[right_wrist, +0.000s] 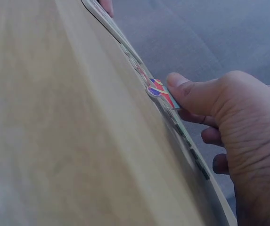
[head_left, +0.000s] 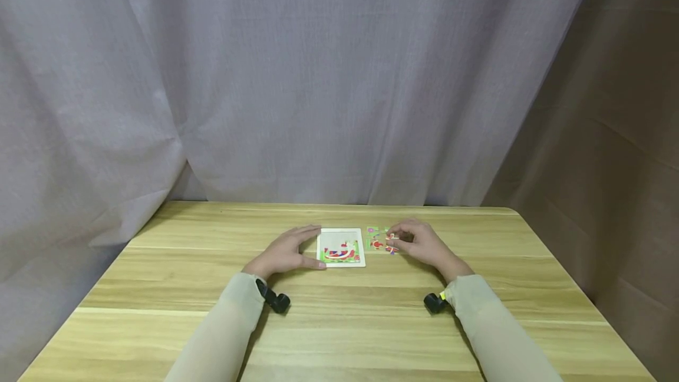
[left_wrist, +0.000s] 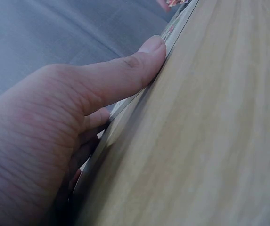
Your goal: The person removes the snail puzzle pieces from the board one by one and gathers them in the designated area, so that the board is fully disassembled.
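Note:
A white-framed jigsaw tray lies on the table, its lower part filled with red, white and green pieces and its upper part bare grey. My left hand spans its left side, thumb on the near corner and extended fingers at the far corner. In the left wrist view the thumb rests on the tray's edge. To the right of the tray, my right hand pinches a red and blue puzzle piece between thumb and fingers, raised at an angle. Loose puzzle pieces lie beside that hand.
The wooden table extends around both arms. Behind it hangs a grey curtain, and a darker brownish curtain hangs on the right. A small black camera is strapped at each wrist.

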`<state>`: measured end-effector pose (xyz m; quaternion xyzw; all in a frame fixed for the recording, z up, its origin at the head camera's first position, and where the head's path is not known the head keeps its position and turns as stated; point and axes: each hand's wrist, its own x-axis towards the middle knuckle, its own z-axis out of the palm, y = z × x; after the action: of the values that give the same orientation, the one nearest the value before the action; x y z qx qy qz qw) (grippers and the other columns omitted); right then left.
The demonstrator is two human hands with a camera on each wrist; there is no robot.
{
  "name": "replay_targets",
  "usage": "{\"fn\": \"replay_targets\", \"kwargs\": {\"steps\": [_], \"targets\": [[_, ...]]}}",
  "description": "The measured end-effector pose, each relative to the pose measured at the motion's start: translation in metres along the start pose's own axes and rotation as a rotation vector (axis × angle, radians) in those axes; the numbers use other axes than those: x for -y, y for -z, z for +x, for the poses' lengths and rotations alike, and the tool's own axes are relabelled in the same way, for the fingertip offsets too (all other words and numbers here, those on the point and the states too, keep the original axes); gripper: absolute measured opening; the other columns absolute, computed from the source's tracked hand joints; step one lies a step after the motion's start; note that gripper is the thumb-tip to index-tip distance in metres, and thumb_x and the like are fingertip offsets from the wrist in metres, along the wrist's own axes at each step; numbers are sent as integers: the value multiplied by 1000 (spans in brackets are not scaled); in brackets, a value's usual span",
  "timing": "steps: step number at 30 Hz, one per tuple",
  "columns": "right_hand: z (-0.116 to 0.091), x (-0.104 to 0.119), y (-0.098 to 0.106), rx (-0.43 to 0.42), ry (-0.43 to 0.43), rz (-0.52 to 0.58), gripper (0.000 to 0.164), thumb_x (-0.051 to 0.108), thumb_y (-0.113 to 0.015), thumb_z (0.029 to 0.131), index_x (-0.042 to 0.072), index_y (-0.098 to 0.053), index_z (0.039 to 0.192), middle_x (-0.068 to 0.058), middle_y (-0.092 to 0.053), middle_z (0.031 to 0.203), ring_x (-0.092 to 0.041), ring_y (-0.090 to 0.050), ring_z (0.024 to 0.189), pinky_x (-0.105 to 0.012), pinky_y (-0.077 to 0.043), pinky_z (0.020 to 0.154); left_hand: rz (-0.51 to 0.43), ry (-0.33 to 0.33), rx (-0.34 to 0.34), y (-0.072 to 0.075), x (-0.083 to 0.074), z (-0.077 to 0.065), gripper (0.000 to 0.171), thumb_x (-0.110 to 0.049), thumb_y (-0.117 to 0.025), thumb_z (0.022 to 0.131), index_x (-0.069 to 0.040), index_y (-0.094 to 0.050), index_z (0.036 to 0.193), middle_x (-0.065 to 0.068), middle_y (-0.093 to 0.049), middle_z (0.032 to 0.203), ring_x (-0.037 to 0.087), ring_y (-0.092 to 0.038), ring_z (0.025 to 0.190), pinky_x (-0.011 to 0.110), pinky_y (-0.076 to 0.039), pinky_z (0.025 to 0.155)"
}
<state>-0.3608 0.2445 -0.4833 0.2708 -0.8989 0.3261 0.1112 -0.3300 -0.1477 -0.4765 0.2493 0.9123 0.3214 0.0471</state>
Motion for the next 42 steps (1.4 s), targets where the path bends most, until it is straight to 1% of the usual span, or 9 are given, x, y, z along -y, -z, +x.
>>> {"fn": "replay_targets", "kwargs": {"steps": [3,6,11,16,27,37,42], "targets": [[0,-1,1,-1,27,-22,18,19,-90,97,11,-86,113,1,-76,97,-14,-61,94,-30,-53,83,-2,6,0,0,0,0,102,-53,-91,88,-10,-48,171,12,-41,182,43,-35,170,69,-22,140],[0,-2,1,1,50,-45,19,18,-92,94,12,-85,111,4,-75,96,-15,-60,97,-32,-51,86,-2,8,-2,0,0,0,102,-53,-92,88,-11,-49,171,12,-41,182,43,-35,170,69,-22,140],[1,-2,2,13,33,-54,19,18,-93,92,15,-81,105,7,-70,95,-15,-56,100,-34,-47,88,-7,8,-2,0,-1,0,102,-53,-92,88,-11,-49,171,12,-42,182,43,-35,170,69,-22,140],[1,-3,2,17,18,-54,16,18,-93,93,17,-79,102,9,-68,93,-15,-55,99,-33,-46,86,-11,8,0,1,-2,0,102,-53,-92,88,-11,-49,171,12,-41,182,44,-35,170,70,-22,140],[2,-2,3,7,12,-40,15,18,-93,94,18,-79,99,8,-67,91,-15,-54,96,-32,-45,83,-5,7,-2,0,1,2,103,-55,-91,88,-12,-49,171,11,-41,182,43,-35,170,70,-22,140],[1,-4,0,9,2,-37,14,18,-92,96,18,-78,99,9,-68,92,-14,-54,97,-32,-45,84,-11,13,-3,0,0,0,104,-56,-91,87,-13,-48,171,11,-40,182,44,-34,170,71,-21,140],[1,-1,0,-14,-5,-36,11,21,-89,98,18,-79,101,6,-70,95,-16,-56,99,-34,-47,86,-20,16,-6,0,0,-1,103,-55,-92,87,-13,-49,171,11,-40,182,43,-34,170,71,-21,140]]}}
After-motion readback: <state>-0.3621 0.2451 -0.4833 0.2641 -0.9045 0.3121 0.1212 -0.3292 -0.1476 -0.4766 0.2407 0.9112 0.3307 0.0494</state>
